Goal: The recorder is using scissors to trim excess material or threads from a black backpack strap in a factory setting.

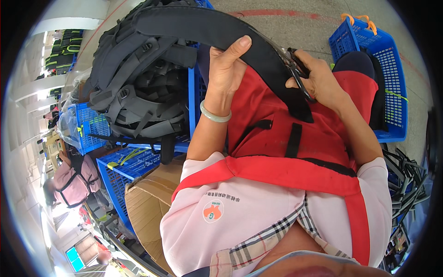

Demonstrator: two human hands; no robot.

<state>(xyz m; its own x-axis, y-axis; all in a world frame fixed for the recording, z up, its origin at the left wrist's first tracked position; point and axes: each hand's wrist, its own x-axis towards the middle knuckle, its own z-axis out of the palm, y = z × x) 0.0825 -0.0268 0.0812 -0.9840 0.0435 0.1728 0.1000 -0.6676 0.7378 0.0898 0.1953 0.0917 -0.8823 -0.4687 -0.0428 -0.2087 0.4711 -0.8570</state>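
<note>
A long, curved black padded strap [198, 22] stretches across in front of me, its narrow end above my lap. My left hand [228, 64] is closed on the middle of the strap, thumb raised along its edge. In my right hand [320, 78] is a pair of dark-handled scissors [295, 71], lying against the strap's right edge. The exact position of the blades is hard to make out. Left of my left hand rises a heap of dark grey padded straps with buckles [134, 87]. A red apron [277, 129] covers my lap beneath the strap.
Blue crates [192, 106] stand under and beside the heap, with an open cardboard box [150, 198] nearer me. At right is a blue basket [397, 92] with orange handles. Black strips [408, 184] lie below it. Another person [76, 182] sits at far left.
</note>
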